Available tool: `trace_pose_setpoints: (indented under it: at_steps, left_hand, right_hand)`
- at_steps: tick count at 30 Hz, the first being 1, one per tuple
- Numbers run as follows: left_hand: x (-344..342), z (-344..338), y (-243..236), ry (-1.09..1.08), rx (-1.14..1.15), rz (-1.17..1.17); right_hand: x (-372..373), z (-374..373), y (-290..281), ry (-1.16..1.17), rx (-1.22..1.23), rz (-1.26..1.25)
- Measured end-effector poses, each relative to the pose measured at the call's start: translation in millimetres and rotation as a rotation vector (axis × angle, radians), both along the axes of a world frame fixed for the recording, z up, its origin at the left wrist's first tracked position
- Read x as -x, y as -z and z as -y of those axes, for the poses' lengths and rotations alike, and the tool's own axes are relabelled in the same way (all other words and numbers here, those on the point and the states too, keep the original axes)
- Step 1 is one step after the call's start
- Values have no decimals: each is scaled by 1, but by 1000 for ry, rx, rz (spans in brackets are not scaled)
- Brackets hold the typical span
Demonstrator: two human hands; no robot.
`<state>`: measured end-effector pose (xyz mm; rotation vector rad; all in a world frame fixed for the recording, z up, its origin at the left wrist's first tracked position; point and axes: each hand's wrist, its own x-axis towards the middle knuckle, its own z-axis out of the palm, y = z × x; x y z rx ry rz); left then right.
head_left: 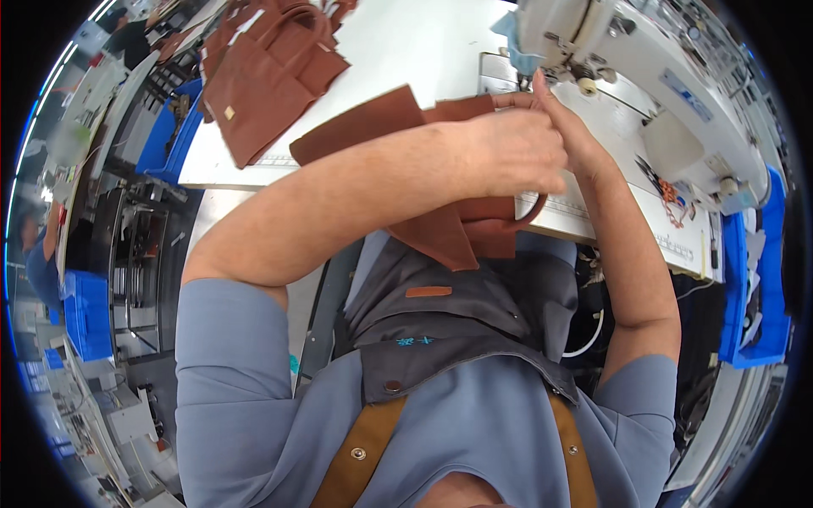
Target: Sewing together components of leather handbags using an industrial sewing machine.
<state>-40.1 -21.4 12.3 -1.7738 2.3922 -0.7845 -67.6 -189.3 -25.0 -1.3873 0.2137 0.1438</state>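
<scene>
While a pile of brown bag pieces (267,93) sits at the far left of the white tabletop (394,51), the action is in the middle: a reddish-brown bag piece (364,125) straddles the near table edge, partly on the top, partly hanging toward the lap. It looks like a turning-and-aligning step beside the sewing machine (669,89), and doing it well, I'd say, means supporting that overhang on the left so its weight doesn't drag the work askew.

Here's the left hand (517,152), its forearm laid right across the piece, fingers curled in tight; what they grip, I can't tell. Just right of it comes the right hand (583,144), one digit up toward the machine head, the rest hidden, so no call on its hold either. Best to keep that digit clear of the needle area and the curved handle (535,215) from folding under.

Now the looks: smooth and matt, like leather, a broad flat panel angling up at left, pointed flaps dropping below the forearm, then the slim, darker handle looping out at near right. Farther right, a dark snip-like tool (649,174) lies on the table, well apart from the piece.
</scene>
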Motion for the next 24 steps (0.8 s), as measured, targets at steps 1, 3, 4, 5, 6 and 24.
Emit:
trace_pose_setpoints:
  at_steps: [1, 3, 4, 5, 6, 24]
  left_hand:
    - [3, 16, 12, 10, -2, -2]
    - [7, 43, 35, 319, 136, 5]
    - [11, 55, 42, 332, 136, -2]
    - [14, 66, 50, 444, 206, 8]
    - [16, 76, 57, 554, 276, 18]
    - [-58, -31, 20, -678, 107, -815]
  right_hand:
    - [0, 14, -1, -137, 62, 42]
    - [0, 39, -3, -302, 170, 21]
    - [1, 44, -1, -288, 168, 15]
    - [1, 47, 3, -314, 409, 126]
    - [0, 49, 6, -339, 650, 235]
    - [14, 41, 7, -298, 685, 476]
